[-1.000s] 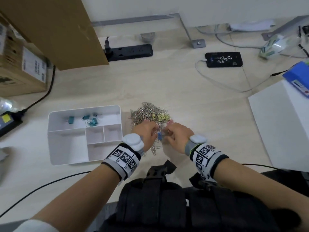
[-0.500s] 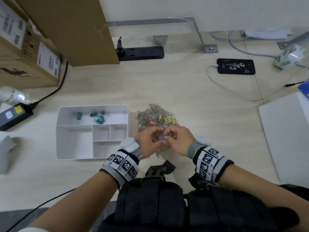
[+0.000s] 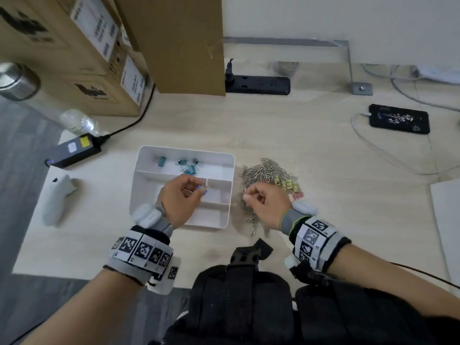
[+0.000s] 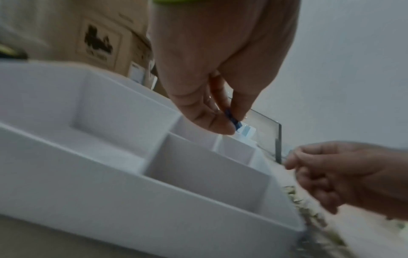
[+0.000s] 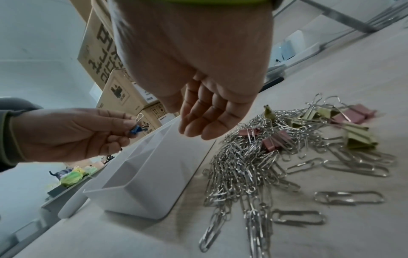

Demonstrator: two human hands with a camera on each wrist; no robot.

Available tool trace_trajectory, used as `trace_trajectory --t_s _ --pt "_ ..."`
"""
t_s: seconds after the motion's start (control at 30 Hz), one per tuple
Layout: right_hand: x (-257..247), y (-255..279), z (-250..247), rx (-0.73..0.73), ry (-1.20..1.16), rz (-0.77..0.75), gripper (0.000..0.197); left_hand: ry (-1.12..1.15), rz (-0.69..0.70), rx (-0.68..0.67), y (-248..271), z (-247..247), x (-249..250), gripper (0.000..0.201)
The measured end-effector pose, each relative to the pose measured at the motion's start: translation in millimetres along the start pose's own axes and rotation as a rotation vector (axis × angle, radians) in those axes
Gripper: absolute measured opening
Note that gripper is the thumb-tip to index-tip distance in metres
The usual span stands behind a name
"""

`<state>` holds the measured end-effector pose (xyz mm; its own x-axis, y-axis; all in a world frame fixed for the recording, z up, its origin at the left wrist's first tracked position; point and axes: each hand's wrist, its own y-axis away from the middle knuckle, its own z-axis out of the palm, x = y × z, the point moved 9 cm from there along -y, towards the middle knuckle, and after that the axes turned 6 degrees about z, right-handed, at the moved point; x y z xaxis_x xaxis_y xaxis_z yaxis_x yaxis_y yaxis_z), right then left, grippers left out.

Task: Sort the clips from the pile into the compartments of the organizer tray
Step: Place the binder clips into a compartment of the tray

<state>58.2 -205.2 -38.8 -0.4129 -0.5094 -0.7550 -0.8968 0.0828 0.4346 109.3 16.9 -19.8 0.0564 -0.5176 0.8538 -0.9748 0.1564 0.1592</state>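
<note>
The left hand pinches a small blue binder clip above the organizer tray. Its grip should release low over one empty compartment. The right hand hovers relaxed, empty, beside the tray over the pile.

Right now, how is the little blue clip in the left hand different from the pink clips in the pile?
The small blue binder clip is pinched in the left hand above the white organizer tray; the pink binder clips lie on the table among the silver paper clips. The blue one looks smaller. It is alone; several pink ones are there. Both kinds have silver wire handles.
</note>
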Motion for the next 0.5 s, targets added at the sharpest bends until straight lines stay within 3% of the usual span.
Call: trace_trajectory --t_s 0.1,0.23,0.37,0.5 --pt "2 1 6 0.01 0.065 -0.004 0.012 -0.267 0.047 -0.002 -3 -22 -2 0.009" --pt "17 2 3 0.032 0.076 0.057 0.012 -0.38 0.078 -0.061 -7 -20 1 0.019" --pt "34 1 -18 0.131 0.075 0.108 0.011 -0.276 0.075 -0.059 -16 -13 13 0.022" --pt "56 6 -49 0.282 0.029 0.216 0.01 -0.016 0.063 -0.055 -23 15 37 0.014"
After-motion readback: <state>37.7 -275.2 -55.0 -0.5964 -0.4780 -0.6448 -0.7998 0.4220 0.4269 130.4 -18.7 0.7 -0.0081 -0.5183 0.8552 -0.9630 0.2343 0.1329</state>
